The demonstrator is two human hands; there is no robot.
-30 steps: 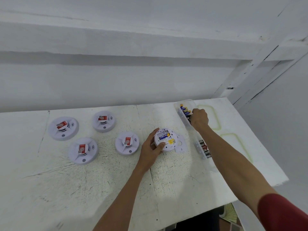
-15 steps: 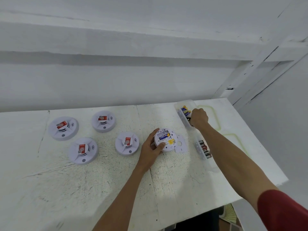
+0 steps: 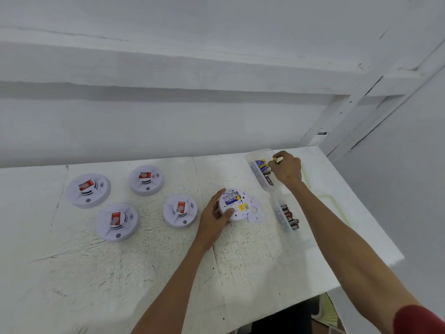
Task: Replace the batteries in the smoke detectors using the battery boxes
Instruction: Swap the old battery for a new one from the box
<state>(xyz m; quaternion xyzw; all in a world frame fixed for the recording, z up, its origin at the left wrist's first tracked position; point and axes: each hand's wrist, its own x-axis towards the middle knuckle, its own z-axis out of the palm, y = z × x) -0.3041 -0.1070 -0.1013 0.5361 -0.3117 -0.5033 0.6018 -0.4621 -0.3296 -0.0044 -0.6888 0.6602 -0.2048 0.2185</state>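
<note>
On the left of the tabletop (image 3: 168,273) lie four closed smoke detectors (image 3: 88,190), untouched; each carries a red label (image 3: 115,218) whose print is too small to read. The left hand (image 3: 214,219) holds the open smoke detector (image 3: 234,204) as it did a second ago, its grip curled around the rim; inside lies one blue battery (image 3: 232,201) with white letters that look like "PKCELL", though I am not sure; the slot beside it seems empty; a yellow sticker (image 3: 242,208) is unreadable. The loose cover plate (image 3: 256,213) lies just beside it. The change is at the right: the right hand (image 3: 289,168), which was down in the far battery box (image 3: 255,172), now shows a yellow-tipped battery (image 3: 277,160) pinched in its grip, above the box's far end; probably a fresh cell is on its way to the open detector. The near battery box (image 3: 283,219) holds dark batteries with red ends; their writing is illegible.
</note>
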